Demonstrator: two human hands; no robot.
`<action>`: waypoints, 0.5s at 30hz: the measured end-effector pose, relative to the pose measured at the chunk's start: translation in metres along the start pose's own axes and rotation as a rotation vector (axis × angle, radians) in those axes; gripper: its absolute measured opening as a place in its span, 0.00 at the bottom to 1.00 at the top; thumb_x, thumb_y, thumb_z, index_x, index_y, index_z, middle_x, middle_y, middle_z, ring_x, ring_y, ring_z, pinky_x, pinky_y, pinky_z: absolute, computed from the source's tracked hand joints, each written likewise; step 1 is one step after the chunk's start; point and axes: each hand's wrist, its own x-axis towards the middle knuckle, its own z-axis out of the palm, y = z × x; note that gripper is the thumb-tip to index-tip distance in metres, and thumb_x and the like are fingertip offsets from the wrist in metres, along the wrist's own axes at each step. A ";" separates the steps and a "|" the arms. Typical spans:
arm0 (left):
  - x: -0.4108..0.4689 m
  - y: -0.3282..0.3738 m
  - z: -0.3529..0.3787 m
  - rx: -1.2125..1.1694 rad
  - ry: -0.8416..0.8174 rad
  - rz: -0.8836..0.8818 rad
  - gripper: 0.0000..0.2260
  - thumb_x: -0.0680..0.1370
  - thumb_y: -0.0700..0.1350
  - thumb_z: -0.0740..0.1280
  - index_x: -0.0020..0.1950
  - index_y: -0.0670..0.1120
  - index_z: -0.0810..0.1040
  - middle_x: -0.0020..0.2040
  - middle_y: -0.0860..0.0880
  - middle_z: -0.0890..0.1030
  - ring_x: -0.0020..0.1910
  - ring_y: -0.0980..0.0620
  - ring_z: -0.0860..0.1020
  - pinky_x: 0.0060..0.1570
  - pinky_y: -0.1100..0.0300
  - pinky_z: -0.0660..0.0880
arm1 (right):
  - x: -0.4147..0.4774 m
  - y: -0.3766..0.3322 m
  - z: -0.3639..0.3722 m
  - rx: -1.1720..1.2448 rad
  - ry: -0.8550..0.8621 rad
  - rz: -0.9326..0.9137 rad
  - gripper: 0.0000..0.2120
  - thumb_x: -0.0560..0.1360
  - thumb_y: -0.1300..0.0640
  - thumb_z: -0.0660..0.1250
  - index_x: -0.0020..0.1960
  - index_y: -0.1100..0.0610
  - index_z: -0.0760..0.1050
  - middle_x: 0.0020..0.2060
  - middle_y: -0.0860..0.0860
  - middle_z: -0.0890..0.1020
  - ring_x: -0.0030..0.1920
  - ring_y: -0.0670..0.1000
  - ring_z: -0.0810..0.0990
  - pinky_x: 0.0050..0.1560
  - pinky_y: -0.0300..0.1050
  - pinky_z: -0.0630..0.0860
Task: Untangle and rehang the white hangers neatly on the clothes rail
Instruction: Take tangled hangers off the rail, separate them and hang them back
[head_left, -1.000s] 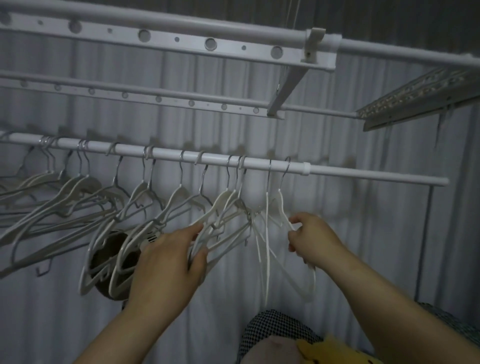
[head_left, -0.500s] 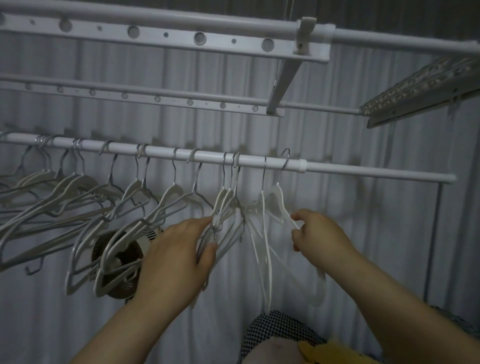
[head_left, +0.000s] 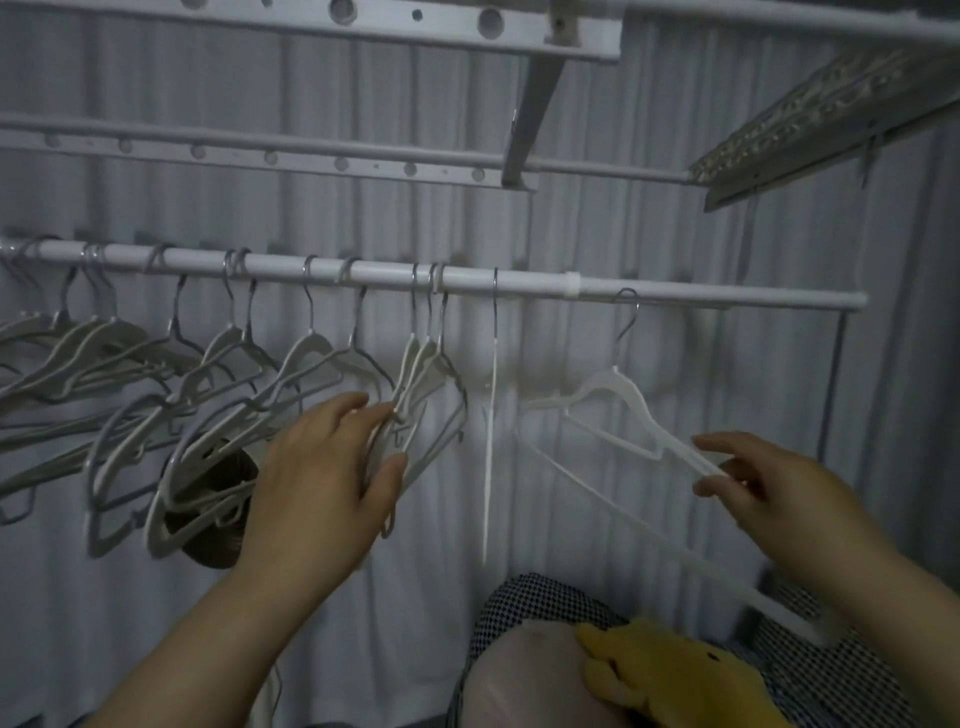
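— Hangers, counted?
— One white hanger (head_left: 618, 400) hooked near the right end of the rail (head_left: 675, 297), pinched by the right grip (head_left: 779, 499). One edge-on hanger (head_left: 491, 415) beside it. Three bunched hangers (head_left: 423, 364), clasped in the left grip (head_left: 322, 478). The tangled hangers (head_left: 130, 374) further left cannot be counted.

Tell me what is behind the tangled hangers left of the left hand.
A dark round object, perhaps a small fan, shows behind the tangled hangers. They and the left hand cover much of it.

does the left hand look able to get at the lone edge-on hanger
Likely yes once it lets go: the left hand grips the bunched hangers, and the lone hanger hangs just beside them with nothing between.
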 end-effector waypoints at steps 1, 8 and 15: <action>0.000 0.003 -0.001 -0.014 0.013 0.014 0.25 0.70 0.53 0.55 0.55 0.39 0.79 0.55 0.38 0.80 0.53 0.38 0.79 0.52 0.45 0.73 | -0.003 0.009 -0.005 -0.013 -0.016 0.004 0.17 0.76 0.59 0.62 0.64 0.51 0.71 0.42 0.46 0.81 0.37 0.45 0.76 0.37 0.41 0.72; 0.009 0.069 -0.010 -0.390 0.117 0.405 0.17 0.74 0.48 0.58 0.54 0.41 0.79 0.51 0.53 0.74 0.56 0.55 0.71 0.59 0.74 0.61 | -0.013 0.058 -0.044 0.167 -0.158 0.003 0.19 0.74 0.64 0.65 0.41 0.37 0.74 0.29 0.30 0.81 0.44 0.39 0.78 0.41 0.33 0.75; 0.029 0.106 0.029 -0.265 -0.415 0.262 0.24 0.79 0.50 0.58 0.74 0.50 0.57 0.73 0.51 0.64 0.71 0.55 0.61 0.63 0.67 0.56 | -0.025 0.076 -0.071 0.444 -0.302 0.041 0.27 0.39 0.22 0.66 0.34 0.33 0.80 0.34 0.42 0.86 0.37 0.37 0.83 0.40 0.24 0.75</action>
